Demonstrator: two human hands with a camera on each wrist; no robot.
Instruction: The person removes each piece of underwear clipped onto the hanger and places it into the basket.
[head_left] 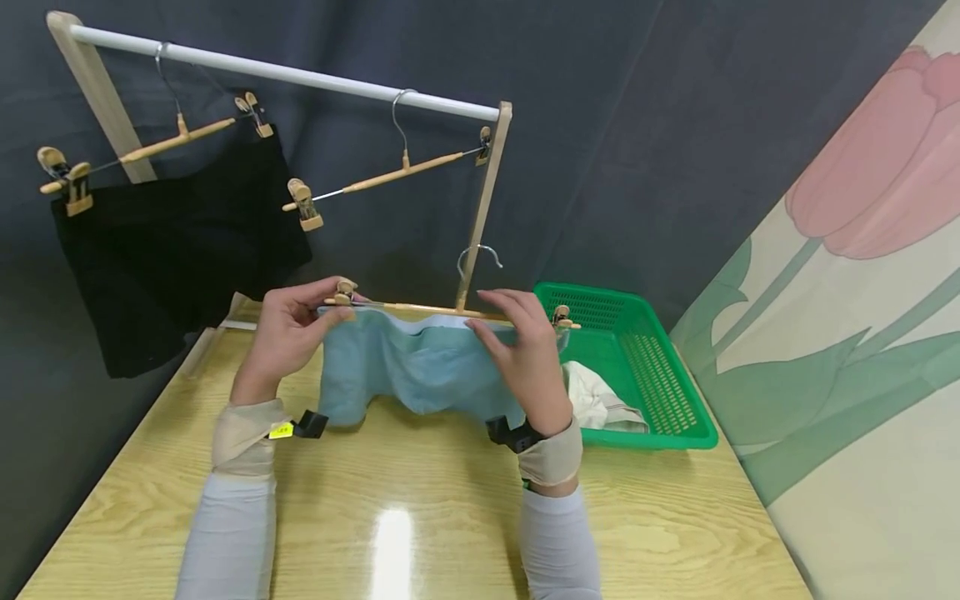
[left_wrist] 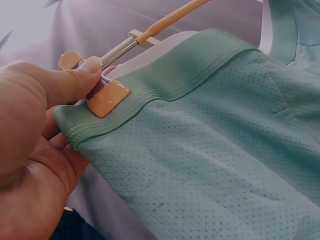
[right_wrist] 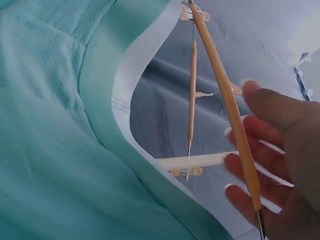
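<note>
Light blue-green shorts (head_left: 435, 367) with perforated fabric hang below a wooden clip hanger (head_left: 405, 307). At the hanger's left end, my left hand (head_left: 288, 333) pinches the clip (left_wrist: 107, 97) between thumb and fingers; its wooden jaw lies over the waistband corner. My right hand (head_left: 532, 358) is at the right half of the hanger bar (right_wrist: 225, 95), its fingers spread and passing behind the bar, the thumb near the hook's base. Between the clips the waistband (right_wrist: 102, 95) sags away from the bar. The right clip (head_left: 561, 317) shows beyond my right hand, which hides part of the shorts.
Behind stands a rack with a white rail (head_left: 285, 75), carrying black shorts (head_left: 187, 242) on one hanger and a bare clip hanger (head_left: 397, 173). A green basket (head_left: 675, 392) holding white cloth (head_left: 596, 400) sits right on the wooden table (head_left: 337, 517). A tulip-printed wall (head_left: 862, 333) borders the right.
</note>
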